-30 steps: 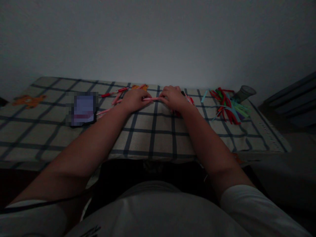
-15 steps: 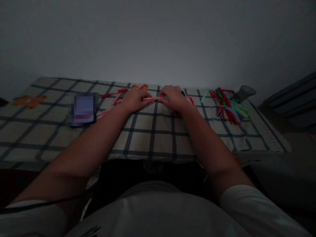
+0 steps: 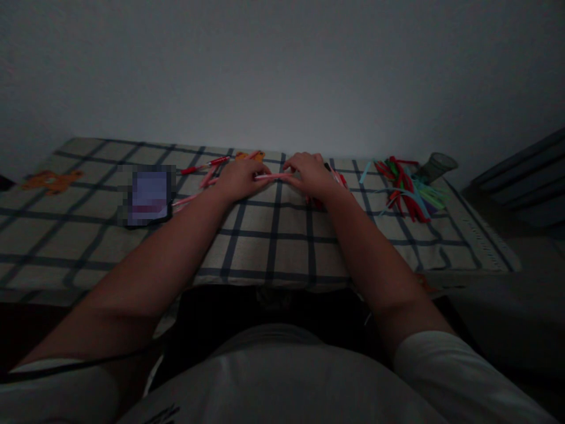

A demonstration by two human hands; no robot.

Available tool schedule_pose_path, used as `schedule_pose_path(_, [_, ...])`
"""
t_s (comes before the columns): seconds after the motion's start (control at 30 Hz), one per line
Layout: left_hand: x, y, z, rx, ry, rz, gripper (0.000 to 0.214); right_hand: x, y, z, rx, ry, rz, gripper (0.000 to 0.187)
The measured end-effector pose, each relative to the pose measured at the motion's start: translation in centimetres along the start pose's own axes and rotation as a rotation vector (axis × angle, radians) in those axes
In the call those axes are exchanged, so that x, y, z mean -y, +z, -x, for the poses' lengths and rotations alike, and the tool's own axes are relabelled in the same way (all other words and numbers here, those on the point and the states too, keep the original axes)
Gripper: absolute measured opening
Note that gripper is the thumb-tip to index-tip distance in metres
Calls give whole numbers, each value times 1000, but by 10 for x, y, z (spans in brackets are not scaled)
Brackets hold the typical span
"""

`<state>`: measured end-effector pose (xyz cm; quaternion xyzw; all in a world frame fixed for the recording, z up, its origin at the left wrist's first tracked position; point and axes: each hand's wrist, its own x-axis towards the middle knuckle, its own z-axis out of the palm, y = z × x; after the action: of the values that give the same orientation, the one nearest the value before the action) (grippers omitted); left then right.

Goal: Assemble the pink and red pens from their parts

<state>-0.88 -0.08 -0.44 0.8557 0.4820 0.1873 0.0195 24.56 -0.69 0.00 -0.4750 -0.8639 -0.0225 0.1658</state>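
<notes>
A thin pink strip stretches level between my two hands above the checked tablecloth. My left hand pinches its left end between thumb and fingers. My right hand has its thumb and fingers at the other end, the index finger curled a little above the strip. More pink strips lie beside and behind my left hand. Under and beside my right wrist is a small pile of red and pink pieces, partly hidden by it.
A phone or tablet, partly blurred, lies at the left, near a red pen. To the right, a bundle of coloured strips lies by a tipped clear cup. A wall rises behind the table.
The index finger of my right hand has lifted slightly off the pink strip. My left hand and the things on the table look the same.
</notes>
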Motion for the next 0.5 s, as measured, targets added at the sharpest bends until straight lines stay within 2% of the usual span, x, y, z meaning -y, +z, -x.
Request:
schedule_pose_path(0.3, [-2,0,-1,-5,-32,6,44,0,0,-3,69,-2,81,48])
schedule_pose_path(0.5, [0,2,-1,-24,-10,13,45,2,-2,-3,62,8,85,46])
